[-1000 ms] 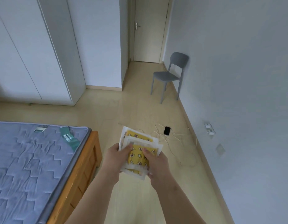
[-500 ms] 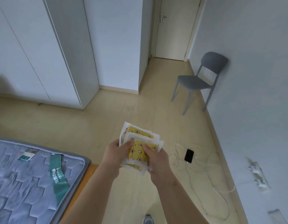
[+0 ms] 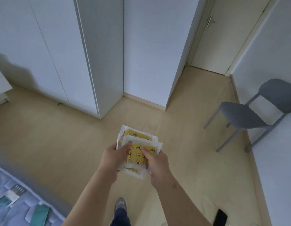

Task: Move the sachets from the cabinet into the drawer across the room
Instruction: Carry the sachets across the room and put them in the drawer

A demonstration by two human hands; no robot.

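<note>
Since a second ago the bed [image 3: 14, 203] drops to the lower-left corner, the chair [image 3: 246, 117] shifts to the right edge, the phone [image 3: 220, 216] sits at the bottom edge, and the wardrobe [image 3: 60, 54] stands closer. Your hold on the sachets [image 3: 136, 154] is unchanged.

Sachets: a fanned stack with yellow printed faces and white borders. You carry it in front of you above the floor [image 3: 60, 137], between both hands.

Left hand [image 3: 111, 159]: grips the stack's left edge with the thumb pressed on the top sachet. The fingers under the stack are hidden.

Right hand [image 3: 157, 163]: grips the right side with the thumb laid on the top yellow face. The fingers are likewise hidden beneath.

Surroundings: the wardrobe doors are closed, ahead and to the left. A white unit [image 3: 1, 87] shows at the left edge, cut off. The door [image 3: 220, 39] at upper right is closed. The grey chair stands beside the right wall. One shoe [image 3: 120, 203] shows on the floor between your forearms.
</note>
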